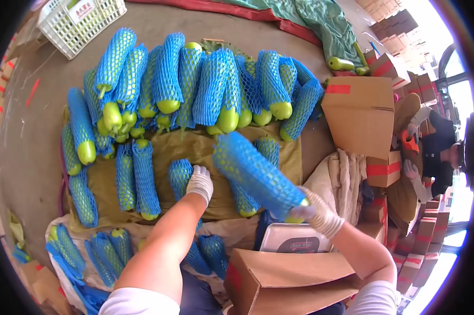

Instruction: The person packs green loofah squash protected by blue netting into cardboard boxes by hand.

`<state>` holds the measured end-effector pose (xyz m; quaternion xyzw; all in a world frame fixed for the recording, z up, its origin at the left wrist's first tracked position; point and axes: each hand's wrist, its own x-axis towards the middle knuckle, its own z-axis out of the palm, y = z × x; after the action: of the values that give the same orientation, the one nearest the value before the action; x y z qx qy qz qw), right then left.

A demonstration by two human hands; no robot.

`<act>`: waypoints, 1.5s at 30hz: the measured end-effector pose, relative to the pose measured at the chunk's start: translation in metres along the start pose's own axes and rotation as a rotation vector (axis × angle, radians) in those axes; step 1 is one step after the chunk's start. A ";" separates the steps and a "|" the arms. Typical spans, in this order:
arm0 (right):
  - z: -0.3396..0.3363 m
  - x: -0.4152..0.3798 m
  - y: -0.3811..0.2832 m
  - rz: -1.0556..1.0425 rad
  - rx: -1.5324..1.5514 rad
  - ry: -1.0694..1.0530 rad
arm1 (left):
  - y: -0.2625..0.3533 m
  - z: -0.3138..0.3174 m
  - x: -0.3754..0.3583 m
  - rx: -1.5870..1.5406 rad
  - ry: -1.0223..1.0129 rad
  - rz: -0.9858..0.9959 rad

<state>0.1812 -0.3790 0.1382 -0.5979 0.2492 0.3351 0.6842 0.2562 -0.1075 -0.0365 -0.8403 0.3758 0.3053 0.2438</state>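
Above the cloth point(195, 152), the right hand point(316, 212), in a white glove, was clenched around the end of one netted gourd point(255, 176) and held it lifted and tilted, over the scale point(295, 241). The left hand point(200, 184), also gloved, reached forward with a straight arm and rested palm down on a second gourd point(180, 176) lying on the cloth; whether it grasped it I cannot tell. Two cardboard boxes point(360, 113) stood near.

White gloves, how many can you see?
4. One on the left hand, resting on a netted gourd; one on the right hand, holding up another netted gourd; two on a co-worker's hands at right.
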 end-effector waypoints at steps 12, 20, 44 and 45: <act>0.032 0.071 -0.020 -0.218 -1.264 0.120 | 0.003 0.018 0.017 -0.091 -0.001 0.032; -0.001 0.221 -0.115 -0.217 -1.164 0.909 | -0.001 0.010 0.011 -0.172 -0.019 0.031; -0.013 -0.036 0.025 -0.146 0.150 0.165 | 0.003 0.016 0.015 -0.108 0.002 0.003; -0.018 -0.026 0.036 -0.142 0.164 0.165 | 0.001 0.013 0.013 -0.105 0.000 0.000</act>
<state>0.1380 -0.3985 0.1306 -0.5816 0.2884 0.2139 0.7300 0.2579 -0.1056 -0.0545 -0.8518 0.3594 0.3247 0.1994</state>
